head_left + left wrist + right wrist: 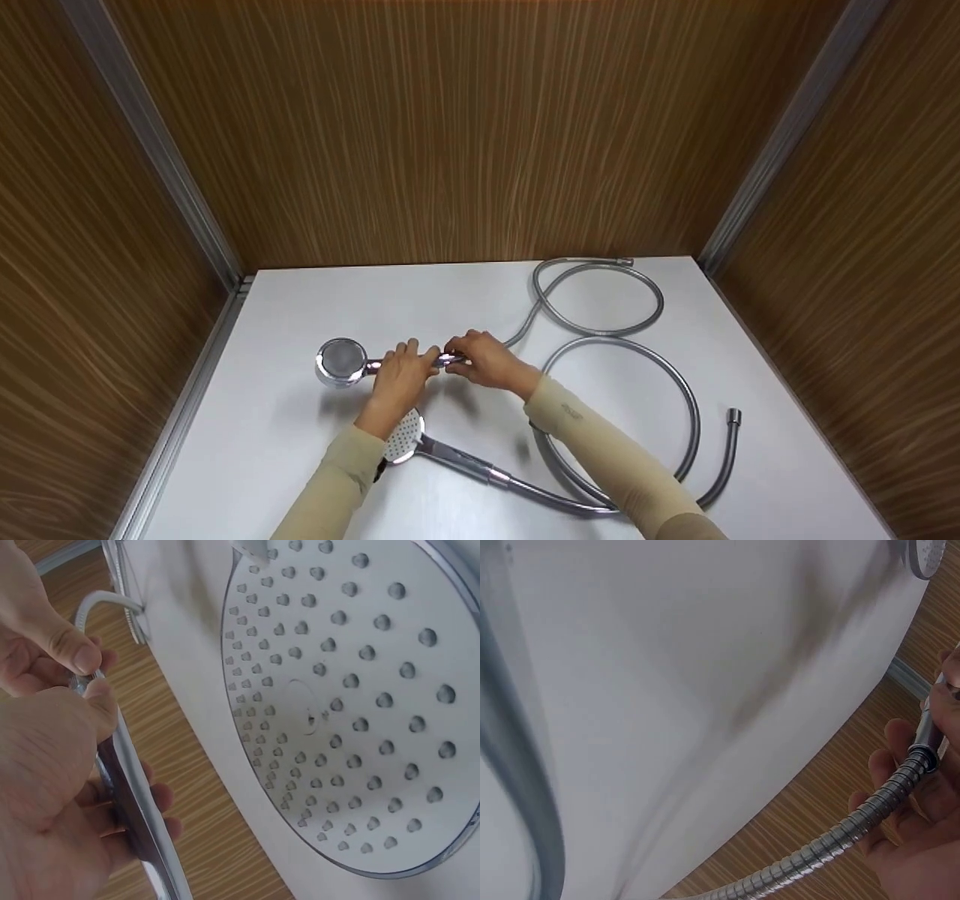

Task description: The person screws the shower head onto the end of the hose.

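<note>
My left hand (403,381) grips the handle of a chrome shower head (342,361), held above the white table with its shadow falling below. At the handle's lower end my right hand (489,361) pinches the connector (928,731) of a ribbed metal hose (832,836), fingers curled around it. In the left wrist view both thumbs meet close together at that joint, and the handle (139,799) runs down through the left fingers. A second shower head (352,701), with a white nozzle face, lies under the left forearm.
The ribbed hose (651,283) loops toward the table's back edge. A thicker grey hose (694,401), joined to the second shower head's handle (457,459), coils at the right; its loose end (733,417) points backward. Wood-grain panels (465,135) enclose the white table (270,315) at back and sides.
</note>
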The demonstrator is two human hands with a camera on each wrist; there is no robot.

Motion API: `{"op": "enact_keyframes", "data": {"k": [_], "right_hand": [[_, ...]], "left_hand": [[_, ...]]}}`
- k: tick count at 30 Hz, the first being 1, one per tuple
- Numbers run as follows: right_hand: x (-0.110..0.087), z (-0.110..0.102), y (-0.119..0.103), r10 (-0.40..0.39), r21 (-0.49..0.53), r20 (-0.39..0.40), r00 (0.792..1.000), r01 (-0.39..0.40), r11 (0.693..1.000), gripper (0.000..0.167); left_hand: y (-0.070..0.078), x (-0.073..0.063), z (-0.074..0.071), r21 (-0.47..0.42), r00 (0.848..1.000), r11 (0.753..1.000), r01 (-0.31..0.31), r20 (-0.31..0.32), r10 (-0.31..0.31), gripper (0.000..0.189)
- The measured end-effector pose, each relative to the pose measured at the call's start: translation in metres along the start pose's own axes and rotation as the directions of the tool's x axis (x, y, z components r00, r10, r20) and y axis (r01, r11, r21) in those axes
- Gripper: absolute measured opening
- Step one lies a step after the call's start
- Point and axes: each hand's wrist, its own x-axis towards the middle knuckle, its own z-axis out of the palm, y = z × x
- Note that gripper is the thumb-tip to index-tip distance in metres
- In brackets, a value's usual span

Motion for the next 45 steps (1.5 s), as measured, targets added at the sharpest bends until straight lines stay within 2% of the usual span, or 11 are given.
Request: {"op": "enact_keyframes", "data": {"k": [8, 17, 20, 23, 26, 32, 36, 41, 45], "right_hand": [[0.002, 0.011, 0.0, 0.017, 0.016, 0.064, 0.998, -0.018, 1.0, 0.024], [0.0, 0.022, -0.001, -0.004, -0.005, 0.066, 0.998, 0.005, 1.0, 0.023], [-0.001, 0.022, 0.0, -0.007, 0.004, 0.064, 0.998, 0.007, 1.0, 0.02], [0.0, 0.024, 0.0, -0.007, 0.018, 0.061, 0.998, 0.005, 1.0, 0.016], [-0.001, 0.026, 0.001, -0.004, 0.011, 0.072, 0.997, 0.003, 1.0, 0.016], [-0.002, 0.031, 0.005, -0.006, -0.026, 0.092, 0.996, 0.009, 1.0, 0.016], [-0.002, 0.034, 0.006, -0.012, -0.028, 0.09, 0.996, 0.014, 0.999, 0.017], [-0.003, 0.035, 0.005, 0.017, -0.01, 0.122, 0.992, -0.016, 1.0, 0.018], [-0.003, 0.035, 0.005, 0.031, 0.003, 0.124, 0.992, -0.032, 0.999, 0.019]], "left_hand": [[-0.012, -0.001, 0.009, -0.013, 0.999, 1.0, -0.013, 0.046, 0.013, 0.03], [-0.022, -0.002, 0.019, -0.003, 0.995, 1.0, -0.029, 0.097, 0.03, 0.028], [-0.023, -0.002, 0.022, 0.006, 0.995, 0.999, -0.032, 0.093, 0.031, 0.028], [-0.026, -0.004, 0.027, 0.03, 0.998, 0.999, -0.037, 0.061, 0.035, 0.028], [-0.027, -0.006, 0.029, 0.033, 0.997, 0.999, -0.027, 0.069, 0.025, 0.029], [-0.028, -0.006, 0.032, -0.021, 0.991, 1.0, 0.003, 0.134, 0.0, 0.029], [-0.029, -0.007, 0.034, -0.01, 0.986, 1.0, 0.018, 0.168, -0.016, 0.027], [-0.029, -0.009, 0.036, -0.001, 0.978, 0.999, 0.037, 0.204, -0.036, 0.026], [-0.028, -0.008, 0.038, 0.014, 0.977, 0.999, 0.041, 0.209, -0.043, 0.024]]}}
